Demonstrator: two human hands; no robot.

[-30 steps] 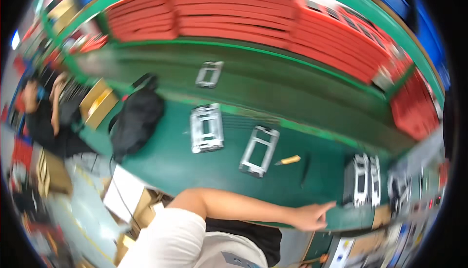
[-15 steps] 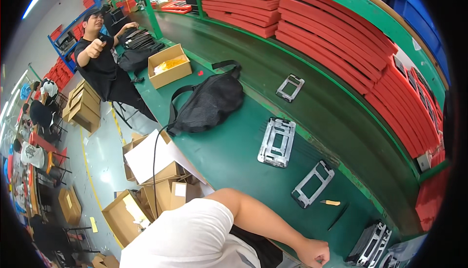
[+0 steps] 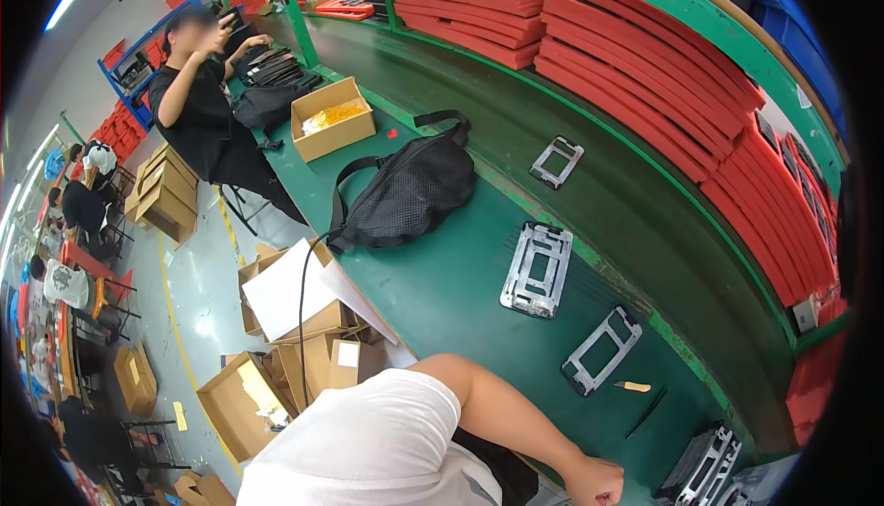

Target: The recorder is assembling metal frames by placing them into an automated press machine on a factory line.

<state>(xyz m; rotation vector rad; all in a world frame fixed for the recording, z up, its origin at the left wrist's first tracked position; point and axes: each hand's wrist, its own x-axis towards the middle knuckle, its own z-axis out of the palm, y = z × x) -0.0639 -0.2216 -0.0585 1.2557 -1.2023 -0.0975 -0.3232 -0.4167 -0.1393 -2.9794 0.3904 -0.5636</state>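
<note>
My left hand (image 3: 594, 482) is curled into a fist at the lower edge, by the table's near edge; whatever it may hold is hidden. My right hand is out of view. Beyond the fist lie a pair of black tweezers (image 3: 646, 412) and a small yellow-handled craft knife (image 3: 633, 386). A silver-and-black phone-sized frame (image 3: 602, 349) lies behind the knife. Farther off sits a stack of such frames (image 3: 537, 270). To the right of my fist, more frames (image 3: 707, 466) stand in a packed row.
A black mesh bag (image 3: 405, 195) and an open cardboard box (image 3: 333, 121) sit on the green table (image 3: 442, 296). Another frame (image 3: 556, 162) lies on the dark conveyor. Red foam trays (image 3: 645, 73) are stacked behind it. A co-worker (image 3: 198, 105) sits at the far left.
The whole view has shifted slightly, so things appear a little farther right. The co-worker's raised hand has moved up toward the face. My left hand stays closed in nearly the same place.
</note>
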